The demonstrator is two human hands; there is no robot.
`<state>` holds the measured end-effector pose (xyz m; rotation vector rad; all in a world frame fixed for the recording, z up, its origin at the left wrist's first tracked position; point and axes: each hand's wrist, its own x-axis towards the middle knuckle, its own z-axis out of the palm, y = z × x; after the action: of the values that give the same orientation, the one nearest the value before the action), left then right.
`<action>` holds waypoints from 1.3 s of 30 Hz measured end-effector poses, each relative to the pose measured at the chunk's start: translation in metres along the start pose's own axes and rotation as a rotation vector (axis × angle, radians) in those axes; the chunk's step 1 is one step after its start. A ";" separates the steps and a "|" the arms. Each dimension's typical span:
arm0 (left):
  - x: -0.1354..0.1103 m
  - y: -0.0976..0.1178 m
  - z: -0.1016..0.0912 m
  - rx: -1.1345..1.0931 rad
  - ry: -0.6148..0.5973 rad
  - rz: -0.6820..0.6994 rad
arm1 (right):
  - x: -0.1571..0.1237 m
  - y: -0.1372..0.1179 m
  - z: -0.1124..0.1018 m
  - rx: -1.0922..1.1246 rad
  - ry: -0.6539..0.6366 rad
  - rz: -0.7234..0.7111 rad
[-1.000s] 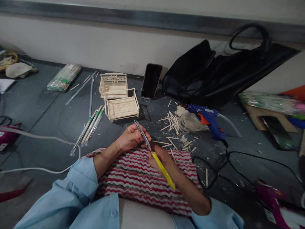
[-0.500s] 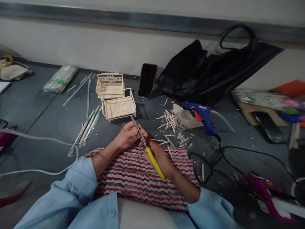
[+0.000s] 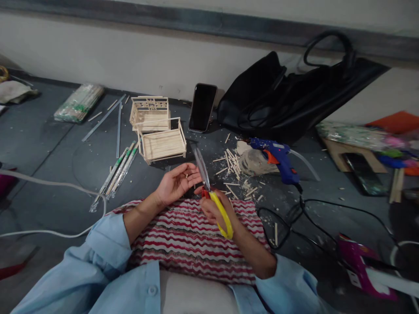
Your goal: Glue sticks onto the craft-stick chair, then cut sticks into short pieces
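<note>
My right hand grips scissors with yellow and red handles, and the blurred blades point up and away from me. Beside the blades, my left hand is turned palm up with its fingers stretched out. A tiny pale bit shows at its fingers, too small to name. Just beyond that hand stands a small bed-like frame built of thin wooden sticks. A second stick model with a patterned back panel is behind it. Short cut sticks lie scattered right of the scissors.
A blue glue gun rests at right, its black cord trailing forward. A phone leans by the wall, next to a black bag. Wrapped stick bundles and glue sticks lie left. Striped cloth covers my lap.
The scissors have swung more upright and moved slightly right, away from my left hand. My left fingers have opened out from a closed grip. The models stay where they were.
</note>
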<state>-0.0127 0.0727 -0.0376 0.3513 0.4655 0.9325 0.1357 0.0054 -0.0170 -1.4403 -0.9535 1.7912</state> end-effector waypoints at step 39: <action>-0.003 0.025 -0.015 1.543 -0.392 0.521 | 0.000 -0.005 -0.005 0.108 -0.061 0.009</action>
<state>-0.0396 0.0857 -0.0377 2.0900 0.6717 0.7949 0.1412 0.0094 -0.0133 -1.3321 -0.8673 1.8732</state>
